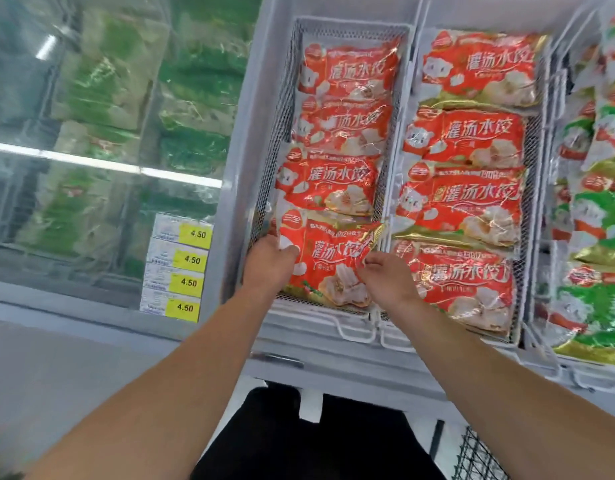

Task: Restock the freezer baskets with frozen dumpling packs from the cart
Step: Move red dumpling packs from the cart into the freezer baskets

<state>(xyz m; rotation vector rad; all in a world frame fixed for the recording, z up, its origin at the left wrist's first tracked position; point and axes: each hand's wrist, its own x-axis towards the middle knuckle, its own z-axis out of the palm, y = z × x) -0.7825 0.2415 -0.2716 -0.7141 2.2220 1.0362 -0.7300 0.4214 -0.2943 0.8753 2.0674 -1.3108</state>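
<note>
Both hands, left (269,263) and right (385,277), arms outstretched, grip the nearest red dumpling pack (328,263).

This is looking like the frozen-food aisle of a shop. An open white chest freezer (250,109) is stretching ahead of both hands, with wire-mesh baskets (282,133) sitting side by side in it and identical red dumpling packs (347,69) lying in rows beyond the fingers. Left of the left hand (269,263), yellow price tags (190,259) reading 4.50 are showing beside a glass lid (101,133) covering green packs (195,150).
</note>
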